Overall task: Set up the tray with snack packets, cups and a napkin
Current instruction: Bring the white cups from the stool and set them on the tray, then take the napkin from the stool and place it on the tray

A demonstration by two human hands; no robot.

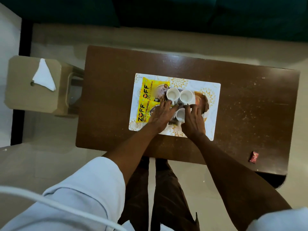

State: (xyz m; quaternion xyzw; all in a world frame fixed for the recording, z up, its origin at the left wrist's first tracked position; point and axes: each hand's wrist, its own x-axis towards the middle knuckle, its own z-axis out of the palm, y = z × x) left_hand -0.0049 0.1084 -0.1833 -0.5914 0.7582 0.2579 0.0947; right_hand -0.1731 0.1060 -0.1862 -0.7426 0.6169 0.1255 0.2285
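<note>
A white tray (215,90) with gold flower prints lies on the brown table (108,80). Two yellow snack packets (145,90) lie on its left half, and an orange-brown packet (200,99) lies at the right. Two white cups (172,94) stand side by side at the tray's middle; a third cup (180,115) stands nearer me. My left hand (160,115) rests flat on the packets, fingertips beside the left cup. My right hand (194,120) touches the third cup's right side, fingers spread. A folded white napkin (44,75) lies on a beige stool at the left.
The beige stool (21,95) stands against the table's left end. A small red sachet (253,157) lies near the table's front right corner. A white cable (55,203) crosses my sleeve at the lower left. Dark green furniture (200,15) runs behind the table.
</note>
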